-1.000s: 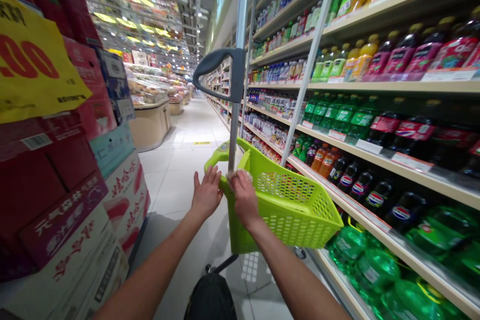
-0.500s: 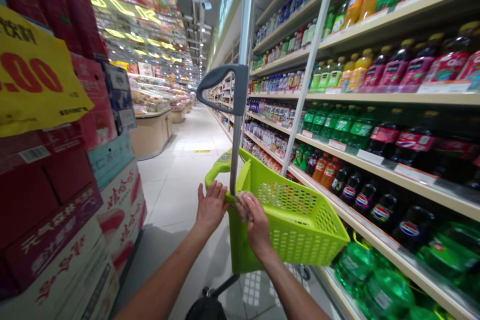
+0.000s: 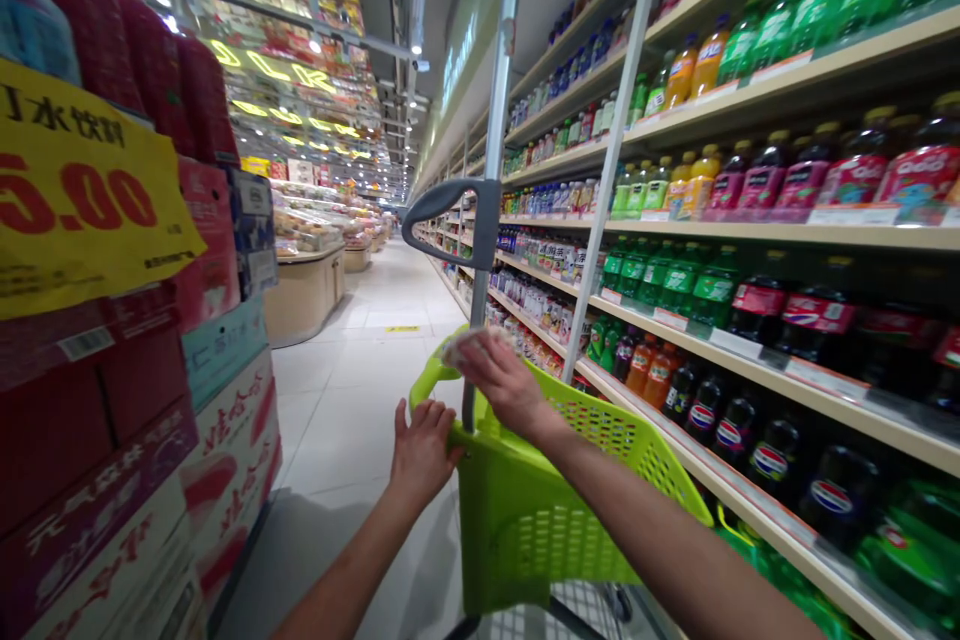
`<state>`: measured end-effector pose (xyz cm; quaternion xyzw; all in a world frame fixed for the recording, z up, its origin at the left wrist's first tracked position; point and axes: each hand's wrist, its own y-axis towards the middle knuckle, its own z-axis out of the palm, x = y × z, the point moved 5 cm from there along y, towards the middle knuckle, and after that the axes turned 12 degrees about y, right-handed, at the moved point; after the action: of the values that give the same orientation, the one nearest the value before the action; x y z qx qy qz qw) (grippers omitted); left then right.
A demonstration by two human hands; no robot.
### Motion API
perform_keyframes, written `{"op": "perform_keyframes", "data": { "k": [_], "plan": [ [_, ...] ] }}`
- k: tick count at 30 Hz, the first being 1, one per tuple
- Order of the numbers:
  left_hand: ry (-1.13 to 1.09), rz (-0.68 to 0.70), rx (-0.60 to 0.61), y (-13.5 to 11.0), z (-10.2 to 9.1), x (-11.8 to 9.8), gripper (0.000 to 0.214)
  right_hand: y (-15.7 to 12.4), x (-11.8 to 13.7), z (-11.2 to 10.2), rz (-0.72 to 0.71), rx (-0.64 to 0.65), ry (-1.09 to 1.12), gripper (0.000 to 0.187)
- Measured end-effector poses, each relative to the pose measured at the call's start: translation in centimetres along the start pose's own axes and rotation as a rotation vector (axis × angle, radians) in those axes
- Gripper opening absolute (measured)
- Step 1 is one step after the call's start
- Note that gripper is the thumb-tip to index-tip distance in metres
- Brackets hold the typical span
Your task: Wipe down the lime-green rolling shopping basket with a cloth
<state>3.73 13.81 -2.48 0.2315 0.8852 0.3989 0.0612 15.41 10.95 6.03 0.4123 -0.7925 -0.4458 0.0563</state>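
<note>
A lime-green plastic shopping basket (image 3: pixel 510 545) on a wheeled frame stands in front of me. A metal pole (image 3: pixel 499 70) with a grey loop handle (image 3: pixel 486 225) rises at its near end. My left hand (image 3: pixel 424 450) is curled over the near rim, left of the pole, gripping it. In my right hand (image 3: pixel 502 385) is a crumpled pale cloth (image 3: pixel 461 348), held beside the pole above the far part of the rim. Whether the cloth touches the green plastic is hard to tell. My right forearm hides part of the basket's inside.
Drink shelves (image 3: pixel 750 230) full of bottles line the right side, close to the basket. Stacked drink cartons (image 3: pixel 120 420) with a yellow price sign (image 3: pixel 82 190) stand close on the left. A tiled aisle (image 3: pixel 352 370) runs ahead past a display counter (image 3: pixel 304 295).
My right hand has moved the cloth from the near rim, right of the pole, up and forward past the pole. My left hand stays on the rim. The view has tilted up slightly.
</note>
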Motion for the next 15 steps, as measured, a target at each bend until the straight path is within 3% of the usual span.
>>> {"op": "perform_keyframes", "data": {
  "k": [2, 4, 8, 10, 12, 15],
  "plan": [
    [0.007, -0.008, 0.01, 0.1, 0.1, 0.1, 0.024, -2.0, 1.3, 1.6, -0.08, 0.138, 0.001, 0.04],
    [0.011, -0.009, 0.022, 0.1, 0.1, 0.0, 0.025, -1.7, 1.5, 2.0, -0.089, 0.187, -0.019, 0.038],
    [-0.003, -0.004, 0.014, 0.1, -0.2, -0.1, 0.024, 3.5, -1.1, -0.1, 0.101, -0.051, -0.054, 0.033],
    [-0.009, -0.001, 0.012, 0.1, -0.3, 0.0, 0.025, 4.7, -1.7, -0.6, 0.134, -0.162, -0.026, 0.03],
    [-0.008, 0.01, 0.021, 0.0, -0.3, 0.2, 0.026, 3.6, -0.7, 0.3, 0.081, -0.161, 0.022, 0.03],
    [-0.007, 0.031, 0.036, -0.1, 0.0, 0.7, 0.029, -1.5, 2.4, 3.1, 0.004, -0.043, 0.101, 0.029]
  ]
}}
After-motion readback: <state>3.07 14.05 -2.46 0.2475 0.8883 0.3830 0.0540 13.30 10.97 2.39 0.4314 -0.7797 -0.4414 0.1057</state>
